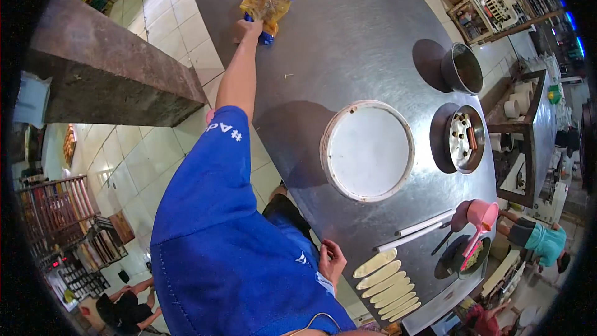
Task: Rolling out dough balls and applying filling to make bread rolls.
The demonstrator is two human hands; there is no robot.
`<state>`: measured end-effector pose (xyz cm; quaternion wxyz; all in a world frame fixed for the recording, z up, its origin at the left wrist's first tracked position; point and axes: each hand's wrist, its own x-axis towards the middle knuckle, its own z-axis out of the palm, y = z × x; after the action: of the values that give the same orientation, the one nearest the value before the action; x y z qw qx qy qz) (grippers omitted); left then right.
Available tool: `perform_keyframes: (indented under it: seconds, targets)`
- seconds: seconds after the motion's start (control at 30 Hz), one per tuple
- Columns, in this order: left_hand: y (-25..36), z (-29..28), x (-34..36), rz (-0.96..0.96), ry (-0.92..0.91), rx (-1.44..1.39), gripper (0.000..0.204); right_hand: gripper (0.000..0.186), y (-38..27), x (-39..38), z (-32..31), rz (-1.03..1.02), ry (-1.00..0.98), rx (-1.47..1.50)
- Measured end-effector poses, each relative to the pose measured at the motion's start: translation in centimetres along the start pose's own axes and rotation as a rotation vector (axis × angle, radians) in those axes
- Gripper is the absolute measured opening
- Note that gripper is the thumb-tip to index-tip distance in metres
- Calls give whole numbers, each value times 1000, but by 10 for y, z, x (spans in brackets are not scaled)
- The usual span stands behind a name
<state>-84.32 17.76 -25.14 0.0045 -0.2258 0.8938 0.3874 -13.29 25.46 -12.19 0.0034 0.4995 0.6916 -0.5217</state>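
Note:
My left arm, in a blue sleeve, reaches to the table's far left corner. There my left hand point(248, 28) is closed on the near end of a yellow and blue plastic packet point(268, 7), which lies on the dark metal table point(311, 43). Close to my body, by the near table edge, my right hand point(333, 262) hangs with loosely curled fingers and nothing visible in it. Just right of it several flat, long dough strips point(379, 277) lie in a row. Beyond them are two white rods point(418, 230).
A large round white container point(368, 151) stands mid-table. Along the right side are a deep bowl point(461, 70), a metal bowl with small dark pieces point(461, 152), a pink dipper point(481, 214) and a bowl of greenish filling point(476, 258). A concrete pillar point(112, 65) rises at left.

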Motion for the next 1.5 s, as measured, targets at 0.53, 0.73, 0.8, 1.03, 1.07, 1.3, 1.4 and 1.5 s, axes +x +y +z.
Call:
perform_keyframes:
  seconds: [0.53,0.73,0.8,1.03,1.07,1.3,1.4,1.5]
  targets:
    - [23,-297,-471,909,-917,-668,32,70,-127,-14,-119,-757,229,397]
    - [-47,-290,-723,663,-1437,-631,21,31,25,-77,-231,-518,241,755]
    - [-92,-267,-798,573,-1464,-724,18,26,97,-102,-286,-509,259,770]
    - [-130,-215,-977,514,-1300,-665,33,27,242,-201,-434,-327,303,1031]
    - [-132,-204,-995,626,-1220,-584,34,27,254,-208,-447,-329,319,1040]
    - [-97,-195,-1125,89,-1697,-442,27,29,332,-199,-510,-225,727,1135]
    - [-96,-202,-1174,341,-1759,-543,20,30,363,-201,-523,-266,871,1298]
    - [-93,-182,-1166,568,-1796,-426,17,31,393,-212,-530,-248,779,1045]
